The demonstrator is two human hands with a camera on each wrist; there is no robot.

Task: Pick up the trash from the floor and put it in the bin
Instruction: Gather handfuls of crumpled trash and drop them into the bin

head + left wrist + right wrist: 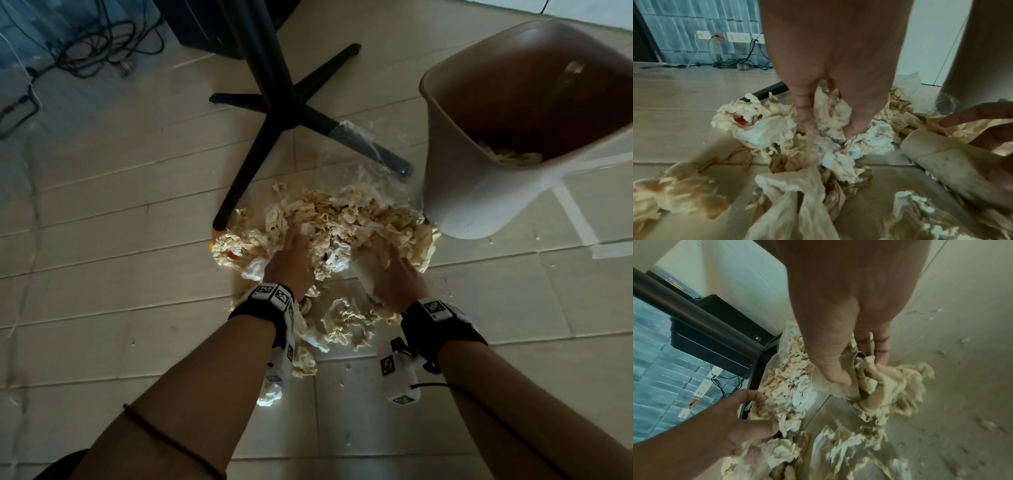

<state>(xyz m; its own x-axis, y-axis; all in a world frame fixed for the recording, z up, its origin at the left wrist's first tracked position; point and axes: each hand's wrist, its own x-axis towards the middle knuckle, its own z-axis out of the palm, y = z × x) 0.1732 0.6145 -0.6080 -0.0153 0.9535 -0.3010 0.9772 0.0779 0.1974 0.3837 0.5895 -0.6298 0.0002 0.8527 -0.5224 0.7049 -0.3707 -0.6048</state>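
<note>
A heap of crumpled, stained tissue paper [342, 219] lies on the floor in front of the beige bin [479, 205], which holds some tissue [510, 156] at its bottom. My left hand [296, 240] is dug into the left side of the heap; its fingers [754, 398] curl into a wad of tissue [828, 146]. My right hand [388, 262] grips a cardboard tube [953, 164] at the heap's right side, thumb [838, 374] on one side and fingers [879, 350] on the other, with tissue bunched against it. Something orange [741, 121] shows inside the tissue at the left.
A black cross-shaped table base [274, 113] stands just behind the heap, one leg under a clear plastic bag [359, 154]. Cables [85, 44] lie at the far left by a wall with sockets. A black speaker box [715, 331] sits behind. Small scraps [986, 425] dot the floor to the right.
</note>
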